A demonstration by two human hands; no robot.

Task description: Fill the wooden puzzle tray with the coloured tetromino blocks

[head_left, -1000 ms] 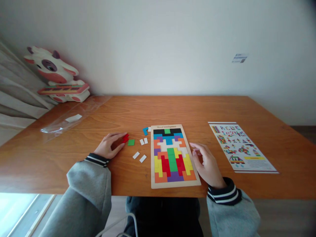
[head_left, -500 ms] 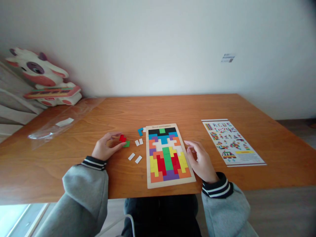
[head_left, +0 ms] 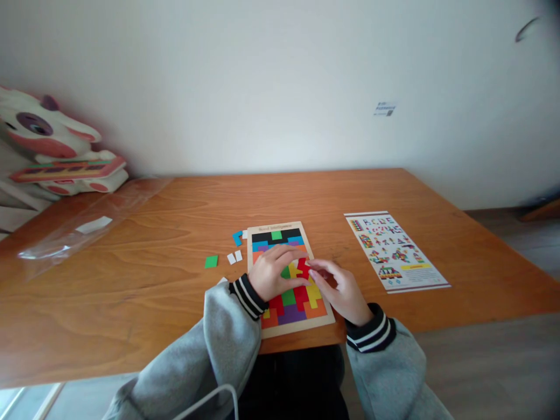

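My left hand (head_left: pixel 276 273) reaches over the middle of the wooden puzzle board (head_left: pixel 328 319), its thumb and fingers apart. A red puzzle piece (head_left: pixel 303 268) shows between my two hands, above or on the right side of the board. The fingertips of my right hand (head_left: pixel 339 287) pinch together at this piece's right edge. Colourful block pieces fill much of the board; my left hand hides part of its middle and left side. A green square piece (head_left: pixel 211 262) lies on the table left of the board.
Small white pieces (head_left: pixel 234 257) and a blue piece (head_left: pixel 237 238) lie left of the board. A printed pattern sheet (head_left: pixel 396 254) is on the right. A clear plastic bag (head_left: pixel 94 224) and a cow-shaped toy keyboard (head_left: pixel 70 169) stand at the left on the wooden table (head_left: pixel 196 204).
My left hand has moved right, from the loose pieces to over the board. The red piece has left the green one's side. My right hand has closed its fingertips. The view has shifted slightly.
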